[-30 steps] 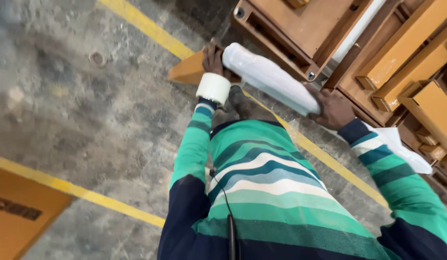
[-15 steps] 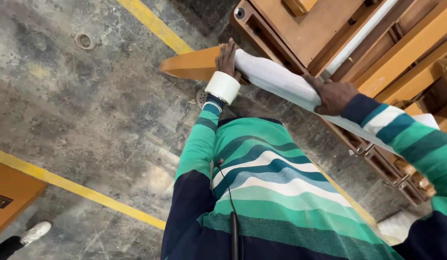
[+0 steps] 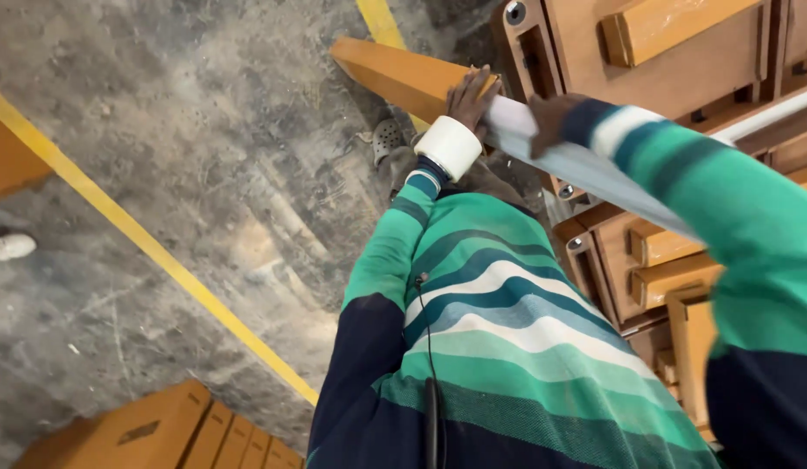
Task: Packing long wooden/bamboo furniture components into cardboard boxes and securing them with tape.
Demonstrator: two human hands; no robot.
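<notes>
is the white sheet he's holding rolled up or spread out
Rolled up: the white sheet forms a long tube, gripped by the left hand and right hand.

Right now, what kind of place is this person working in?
Probably a furniture workshop or warehouse. Stacks of brown wooden furniture parts stand on a worn concrete floor marked with yellow lines, and both hands hold a white wrapped roll.
</notes>
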